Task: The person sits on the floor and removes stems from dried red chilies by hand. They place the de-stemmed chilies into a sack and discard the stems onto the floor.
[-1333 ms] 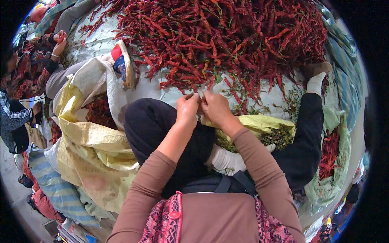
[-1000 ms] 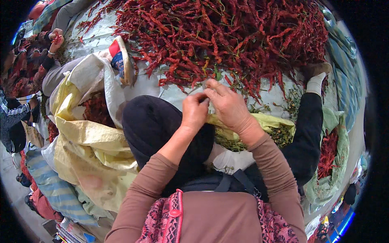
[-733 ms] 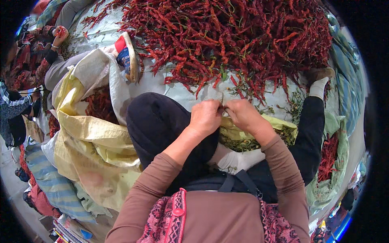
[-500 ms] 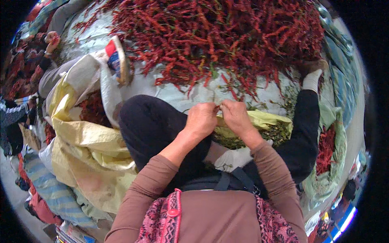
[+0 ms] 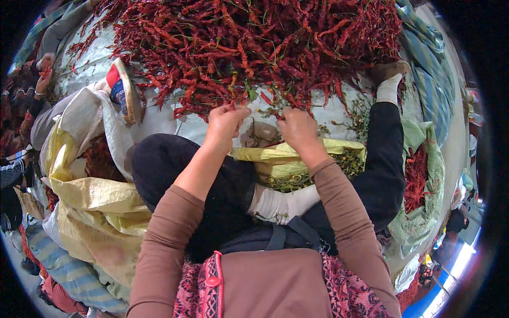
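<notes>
with the left hand [image 5: 227,121] at the near edge of the pile of red chilies [image 5: 265,53], fingers bent inward; cannot tell how tightly closed, or on what. with the right hand [image 5: 299,130] also at that edge, well apart from the left, thumb and fingertips near one another; cannot tell of anything pinched between. under the pile, a pale sheet [image 5: 164,117]. just below the hands, a yellow bag [image 5: 278,155] with greenish plant bits [image 5: 286,183] inside, above a white-socked foot [image 5: 286,204]. out to the left, a big yellow-and-white sack [image 5: 101,199], open over more chilies, and beyond, a co-worker's patterned shoe [image 5: 125,96]. out to the right, a pale green sack [image 5: 427,209], also with chilies inside, near a blue striped cloth [image 5: 432,87]. farthest left, a co-worker's hand [image 5: 44,79], blurred.
</notes>
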A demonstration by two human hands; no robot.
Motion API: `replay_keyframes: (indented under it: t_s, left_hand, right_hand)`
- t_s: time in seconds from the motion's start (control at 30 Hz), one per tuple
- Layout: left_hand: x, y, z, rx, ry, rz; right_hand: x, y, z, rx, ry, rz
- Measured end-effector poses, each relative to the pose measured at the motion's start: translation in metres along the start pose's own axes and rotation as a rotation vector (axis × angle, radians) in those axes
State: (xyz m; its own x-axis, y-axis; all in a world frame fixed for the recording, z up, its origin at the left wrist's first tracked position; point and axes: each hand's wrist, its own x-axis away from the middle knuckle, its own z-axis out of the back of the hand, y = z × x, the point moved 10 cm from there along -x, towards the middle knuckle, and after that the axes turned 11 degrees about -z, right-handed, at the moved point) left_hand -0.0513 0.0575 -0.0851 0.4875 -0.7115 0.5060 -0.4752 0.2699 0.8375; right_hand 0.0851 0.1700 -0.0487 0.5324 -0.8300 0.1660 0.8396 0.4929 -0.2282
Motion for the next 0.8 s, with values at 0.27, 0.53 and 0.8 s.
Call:
replay_keyframes:
  t_s: [0.27,0.53,0.8]
  left_hand:
    - [0.002,-0.012,-0.031,-0.11,-0.185,-0.054]
    - [0.008,0.02,-0.035,-0.342,-0.205,-0.401]
    - [0.035,0.055,-0.056,-0.639,-0.232,-0.889]
  right_hand:
    - [0.006,-0.013,0.013,-0.738,-0.202,-0.041]
    - [0.032,-0.057,0.094,-0.41,0.217,0.266]
    - [0.022,0.0,-0.012,-1.094,-0.77,-0.404]
